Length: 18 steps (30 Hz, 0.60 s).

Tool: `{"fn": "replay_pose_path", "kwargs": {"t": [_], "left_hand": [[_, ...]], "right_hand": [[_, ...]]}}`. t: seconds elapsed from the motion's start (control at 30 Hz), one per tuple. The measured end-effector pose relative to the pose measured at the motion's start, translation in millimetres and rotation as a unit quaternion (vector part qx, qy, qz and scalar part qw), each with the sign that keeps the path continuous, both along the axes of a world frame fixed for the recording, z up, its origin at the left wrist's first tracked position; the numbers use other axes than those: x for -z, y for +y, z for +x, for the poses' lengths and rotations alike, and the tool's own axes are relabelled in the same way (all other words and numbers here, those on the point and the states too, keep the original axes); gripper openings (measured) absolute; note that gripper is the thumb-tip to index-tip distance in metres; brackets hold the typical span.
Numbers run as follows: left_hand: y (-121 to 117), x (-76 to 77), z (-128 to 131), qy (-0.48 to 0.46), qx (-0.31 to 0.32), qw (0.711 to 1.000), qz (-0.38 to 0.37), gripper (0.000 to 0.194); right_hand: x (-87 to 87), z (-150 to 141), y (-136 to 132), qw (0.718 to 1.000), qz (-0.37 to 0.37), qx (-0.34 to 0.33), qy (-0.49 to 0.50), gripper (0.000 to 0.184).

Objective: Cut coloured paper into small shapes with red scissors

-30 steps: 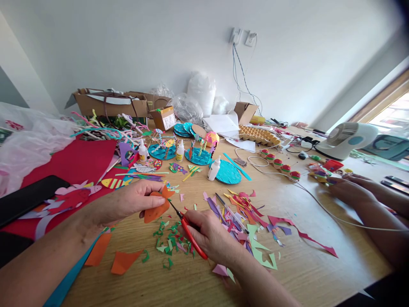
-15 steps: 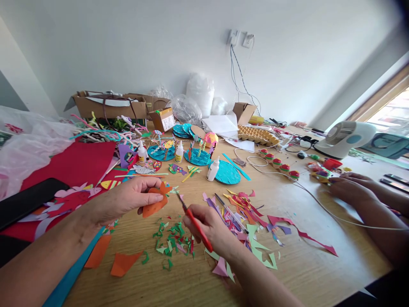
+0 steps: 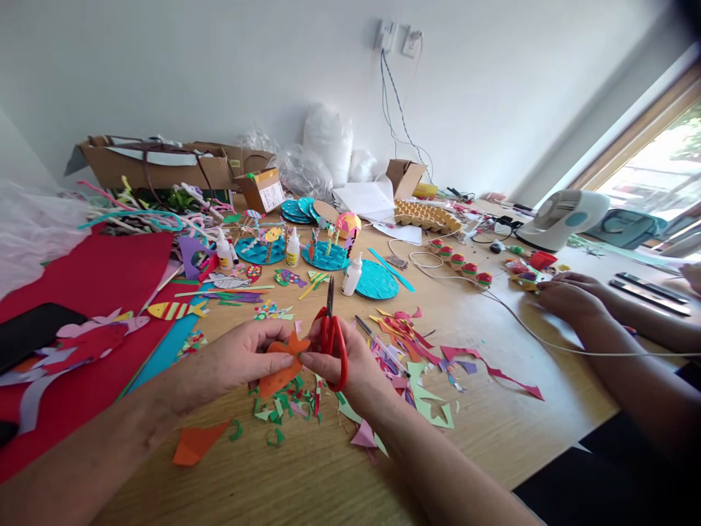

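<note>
- Step in hand, as I judge it from where I stand: handling and checking a cut paper shape between snips; no blade is on the paper.
- The piece, an orange fish-like cut-out point(image 3: 278, 371), is held just above the worktop point(image 3: 246, 482), between the two hands, forked tail end up and toward the right.
- Left hand point(image 3: 255, 354): comes in low from the left, thumb on top of the cut-out's body, fingers curled behind. Grip closed on the paper, seemingly a light pinch.
- Right hand point(image 3: 347, 358): double duty. Thumb and a finger reach in at the tail end and seem to pinch its edge; contact partly hidden. The same grip keeps the red-handled scissors point(image 3: 331, 340) hung in the hand, blades upward, tips together, away from the paper.
- Both forearms angle inward from the near edge, wrists close, hands nearly meeting.
- Any further trim would call for the right pinch to let go and the blades to swing down to the edge, left hand steadying; thin paper could crease at the narrow tail.
- Below and nearby: green scraps point(image 3: 279, 403), an orange offcut point(image 3: 200, 442).
</note>
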<state>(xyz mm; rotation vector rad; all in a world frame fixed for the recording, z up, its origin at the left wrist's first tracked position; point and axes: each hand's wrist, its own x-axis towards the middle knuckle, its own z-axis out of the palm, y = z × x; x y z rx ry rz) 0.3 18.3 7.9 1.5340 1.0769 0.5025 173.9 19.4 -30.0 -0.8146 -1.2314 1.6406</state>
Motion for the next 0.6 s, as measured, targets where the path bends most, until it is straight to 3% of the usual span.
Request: {"fn": "replay_pose_path", "kwargs": {"t": [0.2, 0.43, 0.6], "left_hand": [[0, 9.0, -3, -0.055, -0.017, 0.997, -0.047, 0.016], [0, 10.7, -6, -0.085, 0.014, 0.995, -0.057, 0.015], [-1, 12.9, -2, -0.096, -0.015, 0.993, -0.065, 0.014]], "right_hand": [[-2.6, 1, 1, 0.999, 0.013, 0.011, -0.036, 0.036], [-4.3, 0, 1, 1.000, 0.005, -0.002, -0.022, 0.036], [-7.2, 0, 0, 0.998, 0.029, 0.013, -0.057, 0.033]]}}
